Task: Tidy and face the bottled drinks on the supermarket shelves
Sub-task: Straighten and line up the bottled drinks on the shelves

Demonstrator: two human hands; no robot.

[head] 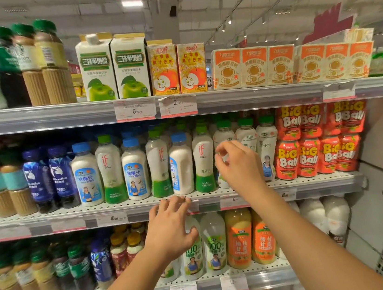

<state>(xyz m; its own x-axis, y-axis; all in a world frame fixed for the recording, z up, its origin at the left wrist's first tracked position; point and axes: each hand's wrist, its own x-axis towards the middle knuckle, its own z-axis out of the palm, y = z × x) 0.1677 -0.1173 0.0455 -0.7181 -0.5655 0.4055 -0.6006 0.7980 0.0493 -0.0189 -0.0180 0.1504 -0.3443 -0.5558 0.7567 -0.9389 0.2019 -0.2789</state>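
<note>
- Head view, middle shelf (144, 203): the front row mixes blue-capped coconut-juice bottles with green-capped "if" bottles. One blue-capped bottle (181, 164) is turned so its label shows only as a sliver on its left edge — the others in the row face forward.
- Head view, right hand (238, 163): raised in front of the green-capped white bottles (245, 135) at the right of that row, fingers curled with thumb and forefinger drawn close together. It covers the bottle behind it, so whether it pinches that bottle or is merely near it I cannot tell.
- Head view, left hand (172, 227): fingers loosely spread and bent, fingertips (180, 201) at the shelf's front edge just below the turned bottle; it holds nothing. Whether they rest on the edge is unclear.
- Step in hand, as I judge it: facing the middle-shelf coconut drinks, the right hand working the right end of the row.
- The next move likely calls for the left hand to rise to the turned bottle, grip its body and twist it until the label fronts the aisle — then draw it level with its neighbours.
- Care needed: the bottles stand touching, so a twist may nudge those beside it.
</note>
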